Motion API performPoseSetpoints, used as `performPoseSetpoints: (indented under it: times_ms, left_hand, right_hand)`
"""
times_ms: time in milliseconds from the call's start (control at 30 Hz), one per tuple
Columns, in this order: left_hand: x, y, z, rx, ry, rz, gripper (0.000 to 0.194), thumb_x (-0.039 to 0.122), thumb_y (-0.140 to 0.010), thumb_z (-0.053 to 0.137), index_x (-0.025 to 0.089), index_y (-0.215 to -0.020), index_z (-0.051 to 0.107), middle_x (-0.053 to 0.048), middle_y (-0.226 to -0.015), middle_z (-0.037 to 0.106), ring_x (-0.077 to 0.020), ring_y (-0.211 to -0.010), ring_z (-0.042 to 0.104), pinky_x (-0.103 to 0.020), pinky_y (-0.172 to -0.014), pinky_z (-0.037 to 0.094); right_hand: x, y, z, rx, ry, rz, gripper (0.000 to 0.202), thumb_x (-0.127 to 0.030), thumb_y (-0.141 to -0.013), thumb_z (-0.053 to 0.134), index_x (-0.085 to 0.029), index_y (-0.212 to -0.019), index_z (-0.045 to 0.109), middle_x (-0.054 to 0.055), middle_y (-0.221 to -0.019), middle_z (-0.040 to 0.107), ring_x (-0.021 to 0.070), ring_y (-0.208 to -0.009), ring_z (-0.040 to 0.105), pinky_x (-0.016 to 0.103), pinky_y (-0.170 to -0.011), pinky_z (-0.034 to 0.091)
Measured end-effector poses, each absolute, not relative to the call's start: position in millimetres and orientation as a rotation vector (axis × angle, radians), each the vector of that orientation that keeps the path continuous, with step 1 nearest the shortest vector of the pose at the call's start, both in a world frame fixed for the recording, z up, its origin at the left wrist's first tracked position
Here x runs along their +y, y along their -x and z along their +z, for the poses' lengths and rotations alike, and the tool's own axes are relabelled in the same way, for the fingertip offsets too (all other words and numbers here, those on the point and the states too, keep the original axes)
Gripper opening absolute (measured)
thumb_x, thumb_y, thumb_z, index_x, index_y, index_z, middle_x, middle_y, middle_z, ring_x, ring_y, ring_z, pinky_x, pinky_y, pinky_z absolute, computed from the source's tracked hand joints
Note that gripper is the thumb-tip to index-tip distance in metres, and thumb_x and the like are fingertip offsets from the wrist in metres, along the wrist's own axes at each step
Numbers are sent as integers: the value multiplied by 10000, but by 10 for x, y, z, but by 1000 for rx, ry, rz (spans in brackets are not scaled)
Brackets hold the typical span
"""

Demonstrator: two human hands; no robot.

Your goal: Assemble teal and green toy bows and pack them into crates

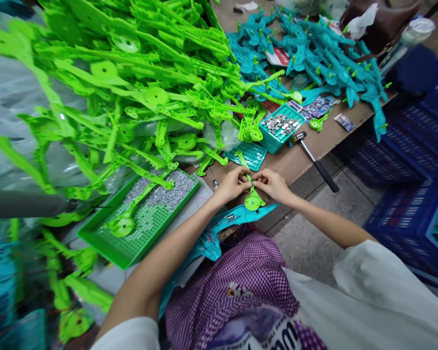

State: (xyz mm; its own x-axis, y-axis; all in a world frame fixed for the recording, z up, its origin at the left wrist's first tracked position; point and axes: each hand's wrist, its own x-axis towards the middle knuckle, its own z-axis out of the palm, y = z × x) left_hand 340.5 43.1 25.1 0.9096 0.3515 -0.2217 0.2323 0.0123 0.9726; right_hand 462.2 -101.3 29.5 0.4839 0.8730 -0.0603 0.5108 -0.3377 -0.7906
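Near the table's front edge, my left hand [234, 184] and my right hand [272, 184] meet with pinched fingers on a long green plastic part [253, 201]. Its round disc end points toward my body, and its narrow end reaches away over a teal tray. Just below the hands lies a teal plastic part [228, 218] with small metal pieces and thin wires on it. What the fingertips cover at the middle of the green part is too small to tell.
A green tray [138, 248] of small metal pieces sits at left. Large piles of green parts [156, 97] and teal parts [332, 63] cover the back. A teal box of batteries [273, 138] and a hammer [316, 163] lie beyond my hands. Blue crates [397, 214] stand at right.
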Motion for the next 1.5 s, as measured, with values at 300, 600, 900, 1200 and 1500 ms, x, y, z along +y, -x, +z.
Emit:
performPoseSetpoints:
  times_ms: [300, 600, 900, 1200, 1500]
  left_hand:
    - [428, -3381, 245, 452, -1582, 121, 344, 165, -667, 743, 166, -979, 599, 52, -687, 626, -87, -555, 607, -194, -535, 501]
    - [402, -3371, 279, 485, -1668, 109, 275, 201, -701, 719, 157, -966, 664, -2, -749, 677, -143, -637, 642, -259, -602, 533]
    - [424, -3382, 251, 469, -1580, 114, 342, 210, -662, 769, 178, -934, 564, 47, -680, 629, -118, -586, 633, -229, -564, 522]
    - [413, -3390, 270, 478, -1583, 111, 336, 184, -672, 754, 182, -921, 528, 51, -671, 616, -127, -588, 631, -248, -574, 523]
    - [451, -3406, 224, 436, -1604, 96, 343, 222, -670, 768, 194, -899, 514, 75, -634, 587, -109, -559, 615, -209, -540, 495]
  right_hand:
    - [-1086, -4617, 125, -1269, 1884, 472, 196, -366, -916, 612, -215, -971, 724, 36, -926, 678, 149, -764, 614, 263, -720, 476]
    - [-1104, -4589, 161, -1291, 1921, 436, 193, -353, -922, 600, -217, -995, 717, 50, -953, 676, 162, -806, 630, 271, -761, 490]
    - [-1028, -4614, 223, -1123, 1934, 636, 162, -288, -835, 686, -196, -962, 723, 13, -861, 667, 122, -693, 582, 247, -677, 452]
    - [-1018, -4607, 216, -1139, 1949, 605, 115, -271, -839, 681, -188, -910, 717, 6, -836, 659, 124, -700, 583, 245, -680, 435]
    - [-1017, -4605, 222, -1092, 1960, 624, 155, -279, -819, 704, -171, -930, 720, 14, -842, 670, 118, -683, 584, 241, -668, 438]
